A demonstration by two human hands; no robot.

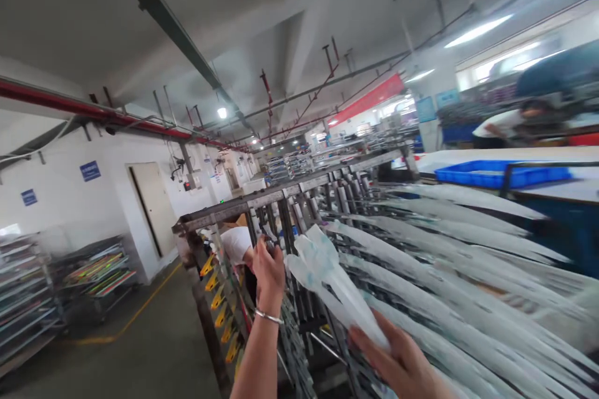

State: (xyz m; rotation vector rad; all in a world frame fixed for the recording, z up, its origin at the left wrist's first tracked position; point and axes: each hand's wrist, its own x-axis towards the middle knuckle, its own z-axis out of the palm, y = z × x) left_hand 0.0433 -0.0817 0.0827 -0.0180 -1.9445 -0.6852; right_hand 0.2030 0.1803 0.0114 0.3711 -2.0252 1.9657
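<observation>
Left hand (269,271), silver bangle (268,317) on wrist, forearm raised upright, fingers curled round a dark metal rack (285,199) bar. Right hand (402,365) low at btm edge, fingers pinching long translucent white plastic sleeves (337,283), which point up-left betw. both hands, beside more sleeves on rack pegs.

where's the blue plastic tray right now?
In the head view, the shallow blue plastic tray sits at the right on a white-topped table, just beyond the rack of long pale plastic-sleeved pieces.
</observation>
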